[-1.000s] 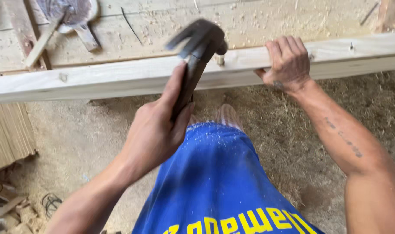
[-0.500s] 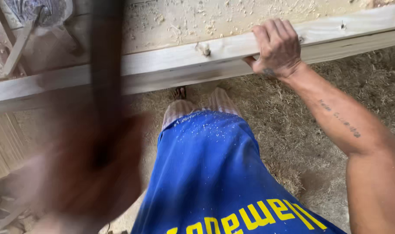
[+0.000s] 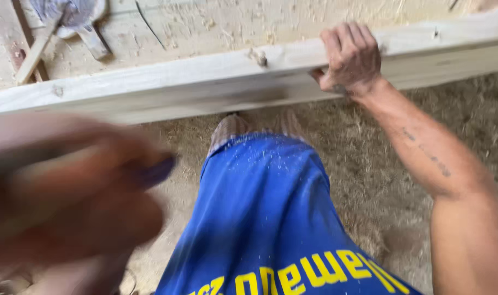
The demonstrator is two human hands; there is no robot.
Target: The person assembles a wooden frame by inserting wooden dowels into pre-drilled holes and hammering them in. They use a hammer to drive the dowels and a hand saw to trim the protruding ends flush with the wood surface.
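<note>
Presently, left hand (image 3: 68, 202) sits low and near the camera, heavily blurred; its grip and contents cannot be told. Pale wooden beam (image 3: 194, 90) spans the view, a nail (image 3: 258, 56) protruding from its top edge. Right hand (image 3: 352, 57) clasps the beam, fingers curled over it, just right of the nail.

Sawdust and wood shavings (image 3: 369, 164) cover the ground below the beam's near edge. Blue shorts (image 3: 265, 213) with yellow lettering, dusted with fine chips, fill the lower middle. Beyond the far edge lies a pale, dusty board surface (image 3: 216, 27); toward its left corner rest a thin wooden slat (image 3: 33, 54) and a greyish, blurred object (image 3: 74, 13).
</note>
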